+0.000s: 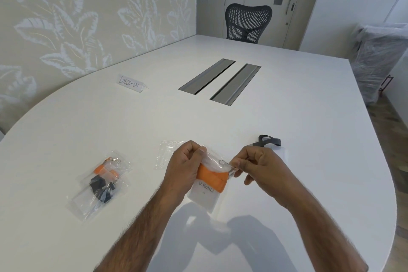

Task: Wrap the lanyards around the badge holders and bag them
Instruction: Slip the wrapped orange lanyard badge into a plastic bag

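A badge holder [204,195] with an orange lanyard [213,179] wound round it sits inside a clear plastic bag [215,161] held just above the white table [287,117]. My left hand [185,170] grips the bag's left top edge. My right hand [257,164] pinches the bag's right top edge beside the metal clip. A spare clear bag [164,153] lies flat behind my left hand. Behind my right hand lies another badge holder [283,154] with a grey lanyard [270,140]. Two filled bags, one with an orange lanyard [108,170] and one with a black lanyard [100,190], lie at the left.
A folded paper sign reading CHECK-IN [131,84] stands at the back left. Two grey cable hatches [220,81] are set into the table's middle. A mesh office chair [247,22] stands at the far end. A plastic-wrapped object [379,59] stands off the table's right side.
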